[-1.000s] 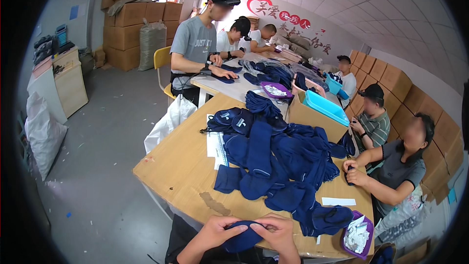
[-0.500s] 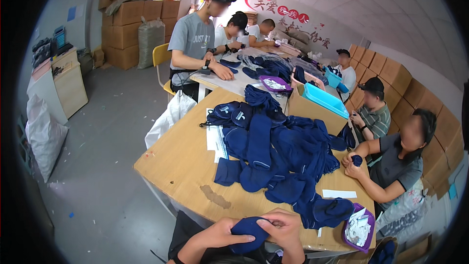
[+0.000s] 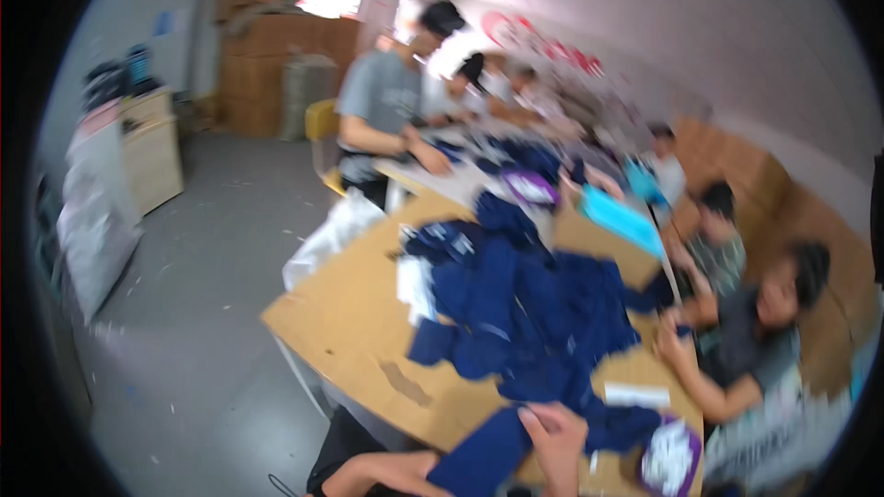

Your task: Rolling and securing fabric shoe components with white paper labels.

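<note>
Workroom worktop with a mound of navy cloth, one piece held up at its near edge

Blurred by motion, the pale wooden worktop [image 3: 336, 308] carries a heap of navy cloth [image 3: 529, 308] across its middle. Near its right edge lies a white paper strip [image 3: 637, 395]; at the near right corner is a purple tray [image 3: 696, 457] with white scraps.

A single navy cloth piece [image 3: 481, 451] is held between the wearer's hands, overlapping the near edge of the worktop, on the wearer's side of the heap. The left hand [image 3: 398, 472] appears to grip its lower end, though most of those fingers are hidden. The right hand [image 3: 555, 433] pinches its far right corner between thumb and fingers, the gap closed down to the cloth's thickness.

Its long axis runs aslant, from the left hand by the near edge up and rightward toward the heap. Blur hides any detail that would tell front from back.

Judging by its look, the piece is light, soft and floppy, unlikely to slip much or break. It probably handles best pinched at opposite ends or corners, since the unsupported middle may sag or fold.
</note>
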Demonstrator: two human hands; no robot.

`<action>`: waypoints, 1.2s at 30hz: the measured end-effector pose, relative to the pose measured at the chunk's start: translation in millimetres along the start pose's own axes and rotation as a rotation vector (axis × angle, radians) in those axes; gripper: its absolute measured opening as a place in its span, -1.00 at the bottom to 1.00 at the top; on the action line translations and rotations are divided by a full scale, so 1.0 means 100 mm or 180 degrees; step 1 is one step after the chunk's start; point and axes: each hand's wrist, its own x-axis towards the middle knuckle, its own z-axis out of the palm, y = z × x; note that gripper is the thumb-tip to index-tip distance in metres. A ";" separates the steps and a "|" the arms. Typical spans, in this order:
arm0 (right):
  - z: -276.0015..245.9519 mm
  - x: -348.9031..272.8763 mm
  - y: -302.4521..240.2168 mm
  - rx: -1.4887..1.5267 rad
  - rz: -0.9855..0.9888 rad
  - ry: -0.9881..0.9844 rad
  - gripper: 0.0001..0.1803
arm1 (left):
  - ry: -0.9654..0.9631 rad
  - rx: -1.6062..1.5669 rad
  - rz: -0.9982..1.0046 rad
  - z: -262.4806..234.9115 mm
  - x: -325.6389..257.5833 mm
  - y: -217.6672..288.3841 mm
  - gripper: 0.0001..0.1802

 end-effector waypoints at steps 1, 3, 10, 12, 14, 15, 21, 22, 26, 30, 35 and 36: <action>-0.06 -0.04 0.24 0.0590 0.0480 0.0060 -0.90 | -0.0282 0.0019 -0.0472 -0.10 0.06 -0.29 -0.52; -0.23 -0.20 -0.30 0.0293 0.1009 0.0455 -0.79 | -0.0426 0.1653 -0.0674 -0.42 -0.06 -0.79 -0.80; -0.61 -0.29 0.81 -0.0402 0.0287 -0.0479 -0.72 | 0.0951 0.0615 -0.0001 -0.03 0.04 -0.11 -0.62; -0.63 -0.22 0.95 -0.0486 0.0268 -0.0719 -0.69 | 0.1507 0.0340 0.0053 -0.02 0.07 -0.14 -0.56; -0.58 -0.17 0.86 -0.0564 0.0431 -0.0749 -0.68 | 0.1794 0.1093 0.0117 -0.30 0.13 -0.11 -0.53; -0.29 0.10 0.27 -0.0898 0.0000 -0.1327 -0.67 | 0.2525 0.1083 0.0259 0.00 -0.63 0.14 -0.53; -0.47 -0.11 1.12 -0.0334 0.0778 -0.0659 -0.65 | 0.2441 0.1268 0.0338 -0.34 0.19 0.10 -0.57; -0.47 -0.08 1.19 -0.0256 0.0889 -0.0687 -0.65 | 0.2525 0.1204 0.0669 -0.44 0.28 -0.06 -0.54; -0.40 0.09 1.23 -0.0089 0.1325 -0.0759 -0.66 | 0.2925 0.1460 0.0554 -0.44 0.31 -0.03 -0.36; -0.19 -0.25 -1.54 0.0051 0.1378 -0.0547 -0.67 | 0.2615 0.2732 0.0317 -0.75 0.59 -0.24 -0.24; 0.04 -0.40 -3.19 -0.0034 0.1259 -0.0733 -0.67 | 0.3114 0.2953 0.0513 -0.97 0.62 -0.36 -0.38; 0.06 -0.42 -3.33 -0.0025 0.1275 -0.0696 -0.67 | 0.3070 0.2953 0.0514 -0.94 0.64 -0.36 -0.38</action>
